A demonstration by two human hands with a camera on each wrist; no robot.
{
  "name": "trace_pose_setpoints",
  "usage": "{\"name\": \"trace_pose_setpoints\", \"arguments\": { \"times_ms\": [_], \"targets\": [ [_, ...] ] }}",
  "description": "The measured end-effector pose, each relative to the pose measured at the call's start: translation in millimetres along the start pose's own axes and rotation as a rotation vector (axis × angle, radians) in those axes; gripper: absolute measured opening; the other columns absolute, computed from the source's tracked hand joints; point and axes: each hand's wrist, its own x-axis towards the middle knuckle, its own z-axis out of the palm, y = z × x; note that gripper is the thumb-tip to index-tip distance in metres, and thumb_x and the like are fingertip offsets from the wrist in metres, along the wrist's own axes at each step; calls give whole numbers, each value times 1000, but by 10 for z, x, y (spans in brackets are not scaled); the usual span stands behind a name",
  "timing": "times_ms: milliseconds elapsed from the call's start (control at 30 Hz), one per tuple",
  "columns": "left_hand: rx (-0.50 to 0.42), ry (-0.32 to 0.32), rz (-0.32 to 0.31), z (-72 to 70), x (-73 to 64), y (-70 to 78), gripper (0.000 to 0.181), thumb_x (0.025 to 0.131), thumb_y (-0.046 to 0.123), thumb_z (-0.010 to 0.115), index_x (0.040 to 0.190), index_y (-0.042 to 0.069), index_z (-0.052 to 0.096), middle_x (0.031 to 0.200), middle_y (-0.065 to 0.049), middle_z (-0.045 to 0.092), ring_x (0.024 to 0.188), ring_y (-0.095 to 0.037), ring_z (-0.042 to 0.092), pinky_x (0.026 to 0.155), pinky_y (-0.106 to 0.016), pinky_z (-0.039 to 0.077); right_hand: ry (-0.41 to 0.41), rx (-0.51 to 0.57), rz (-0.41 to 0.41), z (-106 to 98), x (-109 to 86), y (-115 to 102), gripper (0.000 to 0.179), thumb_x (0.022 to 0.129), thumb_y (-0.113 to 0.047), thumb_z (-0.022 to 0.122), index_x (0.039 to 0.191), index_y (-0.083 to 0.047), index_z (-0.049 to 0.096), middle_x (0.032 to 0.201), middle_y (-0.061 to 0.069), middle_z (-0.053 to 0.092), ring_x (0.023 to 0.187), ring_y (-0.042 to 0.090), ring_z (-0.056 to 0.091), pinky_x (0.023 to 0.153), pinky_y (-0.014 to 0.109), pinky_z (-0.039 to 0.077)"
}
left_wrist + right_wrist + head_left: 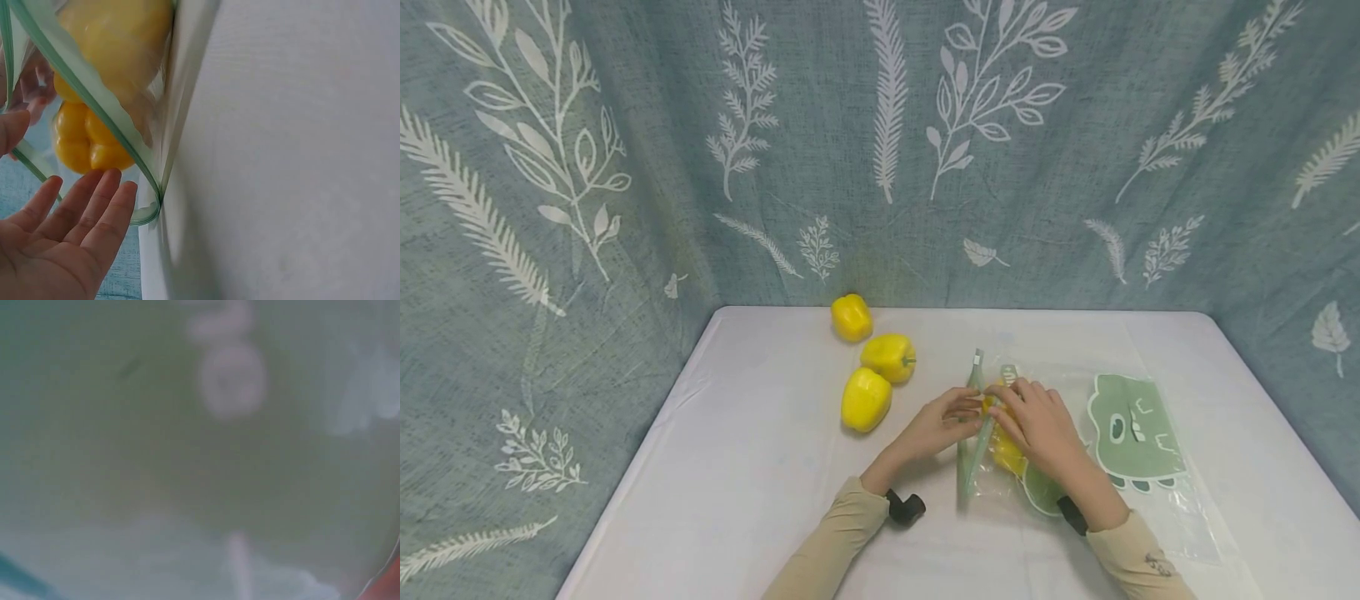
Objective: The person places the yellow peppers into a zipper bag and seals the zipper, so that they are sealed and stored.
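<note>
A clear zip bag (1138,429) with a green cartoon print lies on the table, its green-edged mouth standing open toward the left. Yellow bell peppers (90,140) are inside, one close behind the mouth. My left hand (934,427) is at the mouth with fingers extended, fingertips right by the nearest pepper in the left wrist view. From the other side, my right hand (1037,425) reaches over the bag and pinches its rim between thumb and fingers. Blurred green print of the bag fills the right wrist view.
Three more yellow bell peppers (866,400) sit on the white table (737,467), left of and beyond my left hand. A blue-green curtain (850,167) with white leaf patterns hangs behind the table and at both sides.
</note>
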Motion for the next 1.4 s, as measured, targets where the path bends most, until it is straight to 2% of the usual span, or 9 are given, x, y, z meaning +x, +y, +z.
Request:
{"name": "trace_pose_setpoints", "arguments": {
  "times_ms": [200, 333, 667, 833, 967, 1167, 1333, 1400],
  "targets": [
    [33, 6, 5, 29, 84, -251, 51, 94, 15, 55, 140, 7, 34, 137, -14, 48, 123, -27, 49, 99, -28, 44, 3, 1, 14, -35, -2, -25, 30, 93, -35, 52, 118, -18, 57, 89, -2, 54, 77, 17, 50, 67, 33, 38],
    [57, 7, 18, 29, 82, -296, 51, 93, 21, 56, 139, 11, 36, 136, -9, 49, 122, -22, 50, 98, -24, 44, 2, 5, 22, -40, -2, -30, 30, 94, -35, 52, 118, -18, 57, 91, -1, 56, 79, 18, 52, 69, 33, 38],
    [91, 9, 23, -20, 28, -288, 50, 93, 26, 57, 138, 16, 39, 134, -7, 51, 120, -22, 52, 98, -26, 44, 21, 66, 6, -5, 2, -9, 28, 94, -32, 53, 116, -16, 56, 100, 0, 54, 87, 19, 49, 70, 33, 36],
    [87, 14, 20, -61, -8, -277, 51, 92, 23, 58, 138, 12, 38, 134, -12, 49, 121, -28, 51, 99, -30, 45, 30, 92, -6, 8, 6, -5, 26, 94, -31, 53, 116, -16, 57, 108, 3, 58, 100, 24, 53, 79, 41, 41],
    [87, 19, 23, -89, -35, -259, 52, 92, 21, 59, 138, 9, 38, 133, -14, 50, 120, -29, 51, 98, -29, 45, 26, 105, -4, 14, 1, -6, 27, 95, -31, 51, 117, -16, 56, 112, 4, 61, 108, 25, 52, 88, 46, 40],
    [119, 37, 14, -132, -89, -217, 51, 92, 21, 59, 138, 10, 38, 133, -13, 50, 120, -28, 51, 98, -33, 45, 24, 106, -4, 16, -3, -3, 26, 95, -31, 50, 117, -16, 55, 112, 2, 62, 110, 24, 52, 94, 46, 37],
    [185, 66, 10, -188, -134, -177, 51, 92, 23, 59, 138, 11, 39, 134, -13, 50, 120, -27, 51, 101, -39, 43, 33, 100, -7, 1, 2, -9, 27, 95, -31, 51, 116, -16, 56, 110, 1, 63, 107, 24, 53, 94, 45, 37],
    [213, 78, 11, -216, -144, -175, 52, 91, 25, 59, 138, 12, 39, 134, -10, 51, 120, -24, 51, 102, -38, 42, 31, 100, -4, -10, 5, -18, 27, 95, -31, 51, 116, -16, 56, 110, 1, 63, 106, 24, 54, 93, 45, 37]
  ]
}}
